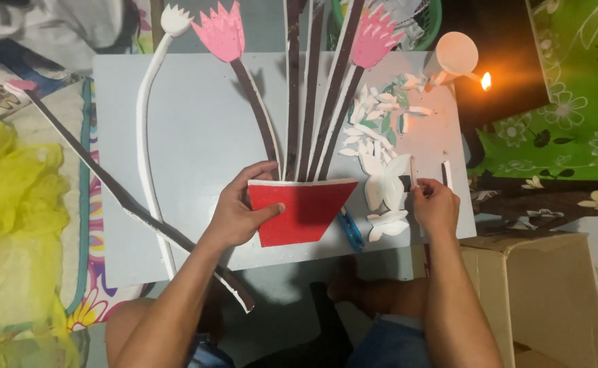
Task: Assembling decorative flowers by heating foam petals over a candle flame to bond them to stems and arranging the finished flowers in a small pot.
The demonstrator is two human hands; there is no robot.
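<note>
Red pot: a red foam trapezoid [306, 211] lies near the front edge of the pale board [197, 136], under the stems.
Yellow cloth: crumpled netting [12, 225] far left, off the board.
Loose stems: a long dark strip [128, 201] crosses the board's left edge; a white curved stem with a white bud [150, 136] lies just beside it.
Left hand: the left hand [237, 211] presses on the pot's left side, thumb on the red face, grip closed on the pot.
Bouquet: brown stems [312, 102] fan up from the pot's top; two carry pink flowers [220, 31].
Scissors: blue handles [350, 228] just right of the pot.
White cutouts: petals [381, 116] and leaf shapes [384, 184] scattered right of the stems.
Right hand: the right hand [435, 204] pinches a thin white strip [413, 174], grip closed on it.
Candle: lit flame [486, 82] beside a pale cup [452, 58], back right.
Progress: pot and stems look placed; several stems lack flowers, and the petals lie unattached.
</note>
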